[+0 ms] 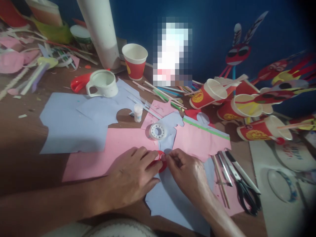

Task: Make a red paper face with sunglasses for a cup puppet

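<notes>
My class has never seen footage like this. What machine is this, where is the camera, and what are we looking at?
There is no machine here: a person works with two bare hands. The only picture comes from a camera worn on the person's head, looking forward and down, so their left hand is on the left.

On the brown table lie blue paper and pink paper, a white ring-shaped spool, black-handled scissors and a white mug. Red paper cups stand or lean behind and to the right.

Both hands meet at a small red piece. The left fingers rest over it; the right hand has its fingertips drawn together at its edge. Whether they grip anything is too small to tell.
</notes>
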A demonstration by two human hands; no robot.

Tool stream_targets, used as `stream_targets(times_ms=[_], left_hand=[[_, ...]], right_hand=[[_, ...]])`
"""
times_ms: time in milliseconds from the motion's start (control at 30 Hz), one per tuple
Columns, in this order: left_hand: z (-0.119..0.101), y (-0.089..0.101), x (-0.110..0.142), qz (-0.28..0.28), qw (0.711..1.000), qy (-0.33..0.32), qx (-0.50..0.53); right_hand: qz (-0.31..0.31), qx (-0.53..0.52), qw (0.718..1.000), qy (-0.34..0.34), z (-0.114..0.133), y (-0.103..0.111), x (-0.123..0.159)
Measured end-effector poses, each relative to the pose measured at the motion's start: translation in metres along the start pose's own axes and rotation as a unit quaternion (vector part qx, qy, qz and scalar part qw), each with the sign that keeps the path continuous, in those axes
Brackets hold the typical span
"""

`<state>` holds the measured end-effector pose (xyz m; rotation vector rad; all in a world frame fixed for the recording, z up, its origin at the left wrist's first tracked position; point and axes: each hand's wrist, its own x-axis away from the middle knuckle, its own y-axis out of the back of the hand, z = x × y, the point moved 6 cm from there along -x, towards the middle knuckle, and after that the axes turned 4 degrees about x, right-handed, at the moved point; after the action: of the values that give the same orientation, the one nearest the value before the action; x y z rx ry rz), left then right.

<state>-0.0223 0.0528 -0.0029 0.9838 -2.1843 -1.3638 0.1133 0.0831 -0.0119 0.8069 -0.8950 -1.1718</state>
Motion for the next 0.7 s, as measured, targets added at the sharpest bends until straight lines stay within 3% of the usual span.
stream_targets(times_ms=[700], left_hand=[[0.0004, 0.0001, -0.0048, 0.038, 0.999, 0.015, 0.01]], right_hand=[[-0.011, 0.019, 1.0, 0.006, 0.0005, 0.0001, 0.001]])
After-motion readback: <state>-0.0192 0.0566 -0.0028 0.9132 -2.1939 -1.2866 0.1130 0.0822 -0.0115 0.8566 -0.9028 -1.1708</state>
